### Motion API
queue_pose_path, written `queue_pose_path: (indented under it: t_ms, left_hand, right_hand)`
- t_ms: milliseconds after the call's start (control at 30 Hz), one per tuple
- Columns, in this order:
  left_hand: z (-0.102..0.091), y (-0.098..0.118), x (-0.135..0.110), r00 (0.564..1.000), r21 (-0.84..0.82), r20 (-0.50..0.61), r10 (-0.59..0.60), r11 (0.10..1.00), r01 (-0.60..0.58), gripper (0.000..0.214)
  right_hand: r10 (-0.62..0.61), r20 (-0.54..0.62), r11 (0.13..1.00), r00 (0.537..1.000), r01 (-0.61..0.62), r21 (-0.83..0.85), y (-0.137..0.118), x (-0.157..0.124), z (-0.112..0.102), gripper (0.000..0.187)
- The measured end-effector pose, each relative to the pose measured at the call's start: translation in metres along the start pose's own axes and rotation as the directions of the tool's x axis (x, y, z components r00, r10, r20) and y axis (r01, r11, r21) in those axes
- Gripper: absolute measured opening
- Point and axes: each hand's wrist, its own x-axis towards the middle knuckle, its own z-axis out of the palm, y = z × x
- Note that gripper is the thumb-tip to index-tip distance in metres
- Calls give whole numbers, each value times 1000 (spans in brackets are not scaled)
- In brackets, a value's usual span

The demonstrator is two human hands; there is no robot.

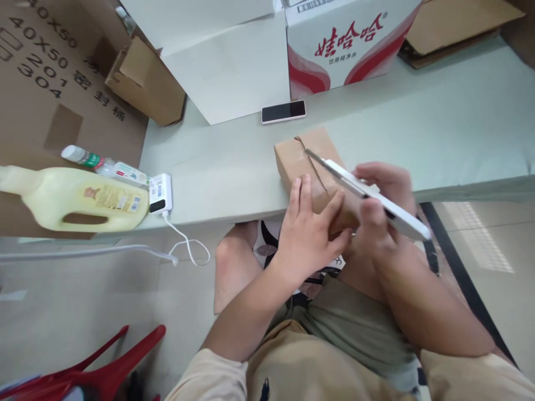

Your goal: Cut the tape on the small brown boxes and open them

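A small brown cardboard box (292, 159) rests near the front edge of the table, with a dark slit running along the seam of its top. My left hand (307, 228) lies on the near part of the box, fingers spread over its top. In my right hand (387, 195) is a white box cutter (401, 217), gripped by the handle, its blade extended. The blade's tip is just over the slit; whether it touches the cardboard I cannot tell. My right hand is slightly blurred.
Behind the box lies a phone (284, 112), before a white carton (246, 67) and a red-and-white carton (346, 50). On the left are a yellow jug (92, 197), a bottle (90, 159) and a white device (160, 194) with a cable. A red chair (112, 362) stands lower left.
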Motion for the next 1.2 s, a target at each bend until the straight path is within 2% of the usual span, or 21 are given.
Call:
queue_pose_path:
  t_ms: [100,267,467,633,933,1200]
  left_hand:
    - [7,4,3,1000,14,-1,12,1000,-12,87]
    - [6,-3,12,998,27,23,51,998,-52,75]
    - [5,-5,11,999,35,30,43,998,-44,78]
    - [4,-4,9,997,60,44,67,996,-70,82]
    - [5,-10,10,996,31,32,81,996,-82,91]
    - [5,-12,13,996,37,32,86,996,-87,99]
  right_hand:
    - [-38,154,984,987,64,-167,7,8,0,31]
    - [-7,234,964,972,68,-255,13,15,2,28]
    - [-13,240,954,971,84,-287,11,10,4,29]
    - [57,298,924,953,64,-378,11,7,10,27]
    - [108,266,883,958,30,-468,6,5,15,27]
    - [125,222,883,967,-7,-469,4,8,18,27]
